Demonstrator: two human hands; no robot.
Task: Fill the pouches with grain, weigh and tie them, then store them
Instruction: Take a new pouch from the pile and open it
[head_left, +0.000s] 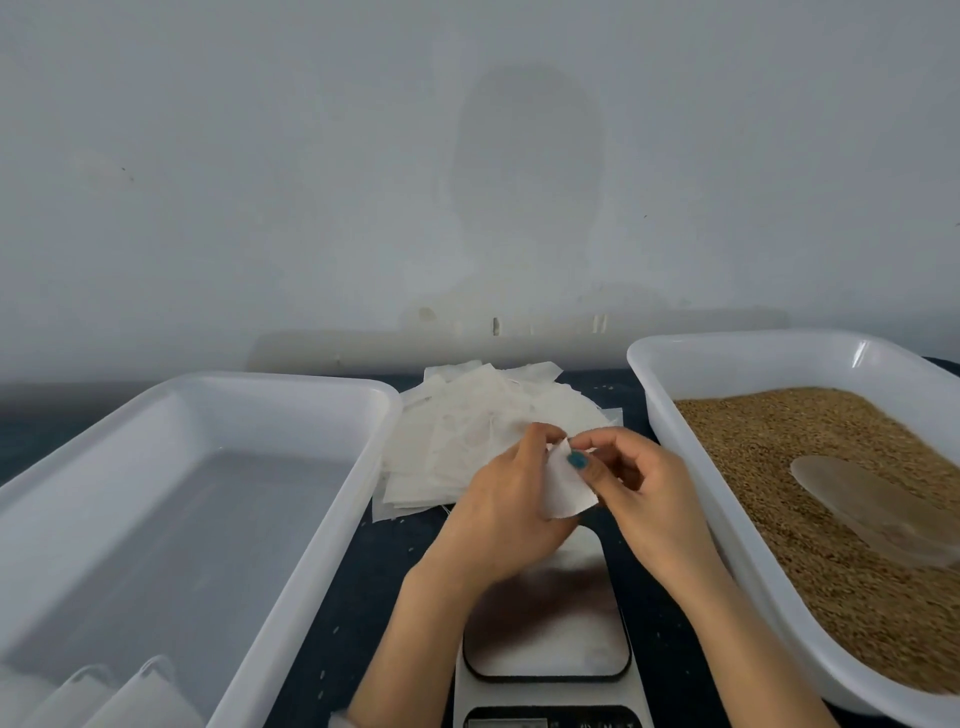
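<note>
One half-hidden pouch (569, 493), perhaps empty.

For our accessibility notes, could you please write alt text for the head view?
The left hand and right hand pinch a flat white pouch above a digital scale. Behind lies a pile of pouches; a white grain tub holding a clear scoop sits at right, a second white tub at left.

dark table (332, 649) | two white tubs (291, 499) (670, 415) | pouch pile (467, 431) | scale (545, 660)
</note>
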